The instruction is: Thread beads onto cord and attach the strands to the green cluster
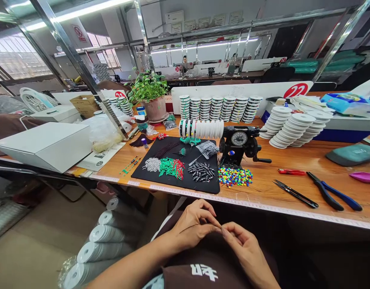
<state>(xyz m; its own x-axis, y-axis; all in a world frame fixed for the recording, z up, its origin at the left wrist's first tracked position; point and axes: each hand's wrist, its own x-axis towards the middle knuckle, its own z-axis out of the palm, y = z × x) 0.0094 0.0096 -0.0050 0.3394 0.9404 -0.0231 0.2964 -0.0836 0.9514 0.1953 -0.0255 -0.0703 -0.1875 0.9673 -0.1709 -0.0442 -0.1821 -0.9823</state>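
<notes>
My left hand (194, 224) and my right hand (242, 251) are held together low over my dark apron, below the table edge. Their fingertips pinch a thin dark cord (200, 227), which sticks out to the left of the pinch. The cord's other end is hidden by my fingers. Neither hand touches the wooden table (263, 180). Beyond the edge lies a black mat (173, 176) bearing green, red, silver and black small parts.
Stacks of white spools (293, 128) and a black dial winding machine (239, 142) stand on the table. Blue-handled pliers (332, 190), long tweezers (296, 194) and coloured beads (234, 176) lie near the edge. White rolls (97, 245) are stacked on the floor at my left.
</notes>
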